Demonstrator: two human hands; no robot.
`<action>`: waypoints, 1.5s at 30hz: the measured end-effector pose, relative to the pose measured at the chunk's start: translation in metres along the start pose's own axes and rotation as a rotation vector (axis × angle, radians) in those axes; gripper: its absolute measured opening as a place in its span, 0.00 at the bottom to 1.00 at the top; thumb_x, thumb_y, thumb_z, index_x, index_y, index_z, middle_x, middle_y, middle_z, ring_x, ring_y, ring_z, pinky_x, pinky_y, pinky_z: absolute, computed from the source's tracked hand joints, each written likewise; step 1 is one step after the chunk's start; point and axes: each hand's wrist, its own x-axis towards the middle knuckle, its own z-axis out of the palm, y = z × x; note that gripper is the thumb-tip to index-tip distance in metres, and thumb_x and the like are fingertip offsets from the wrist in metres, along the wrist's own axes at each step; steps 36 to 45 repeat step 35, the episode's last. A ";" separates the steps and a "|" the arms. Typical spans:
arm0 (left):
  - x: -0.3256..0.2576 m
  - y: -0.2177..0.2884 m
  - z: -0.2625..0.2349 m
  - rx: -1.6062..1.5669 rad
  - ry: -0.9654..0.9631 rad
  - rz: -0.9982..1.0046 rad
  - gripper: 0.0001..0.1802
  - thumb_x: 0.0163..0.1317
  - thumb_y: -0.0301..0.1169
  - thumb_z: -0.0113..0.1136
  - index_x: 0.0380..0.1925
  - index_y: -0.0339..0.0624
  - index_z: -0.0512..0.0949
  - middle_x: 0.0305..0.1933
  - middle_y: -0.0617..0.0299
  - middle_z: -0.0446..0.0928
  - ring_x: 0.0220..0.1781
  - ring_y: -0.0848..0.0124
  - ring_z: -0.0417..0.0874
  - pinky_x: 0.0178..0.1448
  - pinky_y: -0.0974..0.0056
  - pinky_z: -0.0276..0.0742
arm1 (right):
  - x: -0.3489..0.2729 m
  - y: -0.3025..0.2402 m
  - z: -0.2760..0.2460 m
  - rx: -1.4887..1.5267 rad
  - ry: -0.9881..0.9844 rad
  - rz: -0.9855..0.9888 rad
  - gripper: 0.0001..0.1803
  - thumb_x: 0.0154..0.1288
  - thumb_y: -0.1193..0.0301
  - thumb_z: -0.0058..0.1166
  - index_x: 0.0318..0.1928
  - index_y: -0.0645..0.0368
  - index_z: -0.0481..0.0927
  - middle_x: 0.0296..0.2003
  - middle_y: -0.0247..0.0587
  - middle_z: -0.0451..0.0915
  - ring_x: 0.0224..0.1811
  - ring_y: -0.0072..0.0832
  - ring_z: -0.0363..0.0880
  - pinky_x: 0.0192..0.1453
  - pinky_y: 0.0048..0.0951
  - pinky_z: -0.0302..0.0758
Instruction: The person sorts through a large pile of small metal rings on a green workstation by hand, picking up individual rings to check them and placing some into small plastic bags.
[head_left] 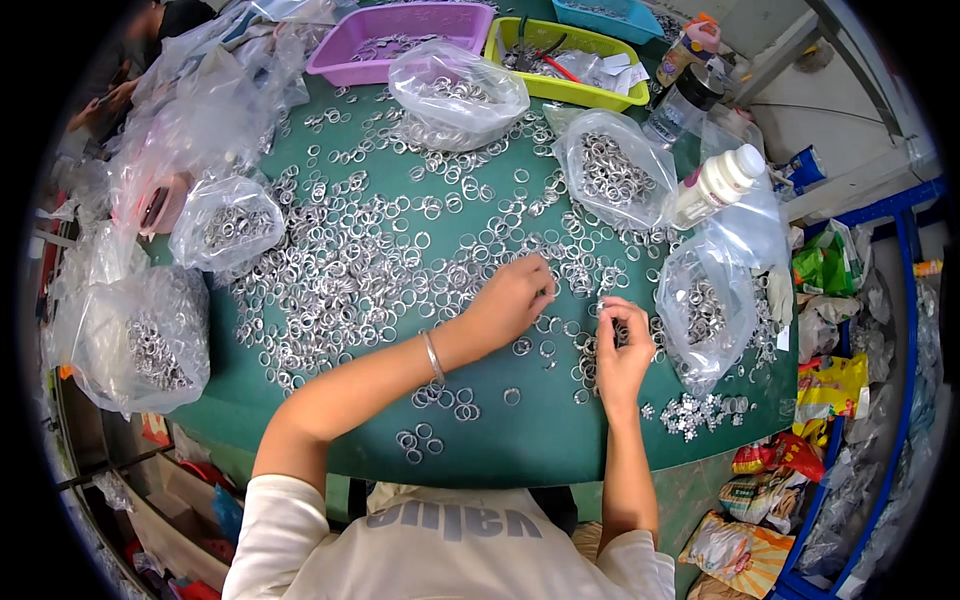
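Note:
Many small silver metal rings [350, 260] lie scattered over a green table [530, 440]. My left hand [515, 298], with a thin bracelet on the wrist, rests palm down on the rings near the table's middle, fingers curled over a few of them. Just to its right, my right hand [622, 345] pinches a small ring between fingertips and thumb. A small cluster of silver pieces [695, 412] lies by the front right edge.
Clear plastic bags of rings stand around the table: left [225, 225], front left [140, 340], back [455, 95], back right [610, 170], right [705, 310]. A purple tray [400, 30], a yellow-green tray [570, 60] and a white bottle [715, 185] sit behind. Snack packets lie at right.

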 end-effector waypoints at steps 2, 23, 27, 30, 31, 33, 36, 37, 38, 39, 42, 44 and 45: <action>0.004 -0.001 -0.007 -0.149 0.009 -0.083 0.07 0.52 0.19 0.64 0.31 0.37 0.77 0.36 0.57 0.76 0.38 0.58 0.80 0.42 0.61 0.76 | -0.003 0.003 0.003 0.205 0.014 0.218 0.02 0.63 0.81 0.55 0.35 0.61 0.78 0.42 0.40 0.81 0.34 0.20 0.74 0.36 0.20 0.68; -0.152 0.057 -0.058 0.099 -0.193 -0.137 0.23 0.53 0.16 0.55 0.52 0.37 0.74 0.60 0.50 0.71 0.64 0.52 0.70 0.70 0.44 0.60 | -0.086 -0.053 0.013 -0.216 -0.484 -0.294 0.12 0.53 0.77 0.62 0.41 0.59 0.80 0.45 0.39 0.76 0.49 0.42 0.73 0.50 0.41 0.66; -0.167 0.064 -0.052 0.099 -0.259 -0.088 0.21 0.55 0.17 0.56 0.51 0.38 0.75 0.61 0.51 0.70 0.65 0.53 0.69 0.70 0.42 0.59 | -0.100 -0.049 0.005 -0.218 -0.592 -0.318 0.15 0.53 0.77 0.62 0.44 0.59 0.80 0.47 0.39 0.76 0.50 0.41 0.72 0.51 0.41 0.66; -0.175 0.060 -0.062 0.061 -0.082 -0.217 0.20 0.56 0.20 0.57 0.50 0.40 0.76 0.62 0.53 0.69 0.68 0.54 0.66 0.73 0.45 0.55 | -0.099 -0.053 0.002 -0.186 -0.533 -0.250 0.15 0.53 0.77 0.62 0.44 0.59 0.81 0.48 0.40 0.76 0.50 0.42 0.72 0.52 0.41 0.66; -0.173 0.063 -0.064 0.092 -0.120 -0.262 0.19 0.56 0.21 0.58 0.50 0.40 0.77 0.63 0.52 0.69 0.68 0.54 0.65 0.73 0.47 0.54 | -0.099 -0.055 0.002 -0.178 -0.495 -0.218 0.14 0.53 0.77 0.61 0.43 0.59 0.81 0.48 0.41 0.76 0.50 0.43 0.72 0.53 0.41 0.66; -0.164 0.074 -0.068 0.152 -0.196 -0.352 0.19 0.57 0.23 0.61 0.51 0.41 0.77 0.64 0.52 0.68 0.69 0.53 0.64 0.75 0.50 0.51 | -0.098 -0.058 0.011 -0.225 -0.573 -0.314 0.15 0.55 0.76 0.60 0.45 0.58 0.81 0.50 0.41 0.75 0.52 0.42 0.71 0.52 0.41 0.66; -0.154 0.078 -0.063 0.195 -0.340 -0.358 0.21 0.56 0.25 0.63 0.52 0.43 0.77 0.64 0.51 0.68 0.69 0.51 0.64 0.76 0.52 0.47 | -0.098 -0.063 0.019 -0.243 -0.616 -0.369 0.15 0.55 0.76 0.60 0.46 0.57 0.81 0.52 0.41 0.75 0.53 0.41 0.71 0.52 0.42 0.66; -0.154 0.078 -0.063 0.195 -0.340 -0.358 0.21 0.56 0.25 0.63 0.52 0.43 0.77 0.64 0.51 0.68 0.69 0.51 0.64 0.76 0.52 0.47 | -0.098 -0.063 0.019 -0.243 -0.616 -0.369 0.15 0.55 0.76 0.60 0.46 0.57 0.81 0.52 0.41 0.75 0.53 0.41 0.71 0.52 0.42 0.66; -0.154 0.078 -0.063 0.195 -0.340 -0.358 0.21 0.56 0.25 0.63 0.52 0.43 0.77 0.64 0.51 0.68 0.69 0.51 0.64 0.76 0.52 0.47 | -0.098 -0.063 0.019 -0.243 -0.616 -0.369 0.15 0.55 0.76 0.60 0.46 0.57 0.81 0.52 0.41 0.75 0.53 0.41 0.71 0.52 0.42 0.66; -0.154 0.078 -0.063 0.195 -0.340 -0.358 0.21 0.56 0.25 0.63 0.52 0.43 0.77 0.64 0.51 0.68 0.69 0.51 0.64 0.76 0.52 0.47 | -0.098 -0.063 0.019 -0.243 -0.616 -0.369 0.15 0.55 0.76 0.60 0.46 0.57 0.81 0.52 0.41 0.75 0.53 0.41 0.71 0.52 0.42 0.66; -0.154 0.078 -0.063 0.195 -0.340 -0.358 0.21 0.56 0.25 0.63 0.52 0.43 0.77 0.64 0.51 0.68 0.69 0.51 0.64 0.76 0.52 0.47 | -0.098 -0.063 0.019 -0.243 -0.616 -0.369 0.15 0.55 0.76 0.60 0.46 0.57 0.81 0.52 0.41 0.75 0.53 0.41 0.71 0.52 0.42 0.66; -0.154 0.078 -0.063 0.195 -0.340 -0.358 0.21 0.56 0.25 0.63 0.52 0.43 0.77 0.64 0.51 0.68 0.69 0.51 0.64 0.76 0.52 0.47 | -0.098 -0.063 0.019 -0.243 -0.616 -0.369 0.15 0.55 0.76 0.60 0.46 0.57 0.81 0.52 0.41 0.75 0.53 0.41 0.71 0.52 0.42 0.66; -0.154 0.078 -0.063 0.195 -0.340 -0.358 0.21 0.56 0.25 0.63 0.52 0.43 0.77 0.64 0.51 0.68 0.69 0.51 0.64 0.76 0.52 0.47 | -0.098 -0.063 0.019 -0.243 -0.616 -0.369 0.15 0.55 0.76 0.60 0.46 0.57 0.81 0.52 0.41 0.75 0.53 0.41 0.71 0.52 0.42 0.66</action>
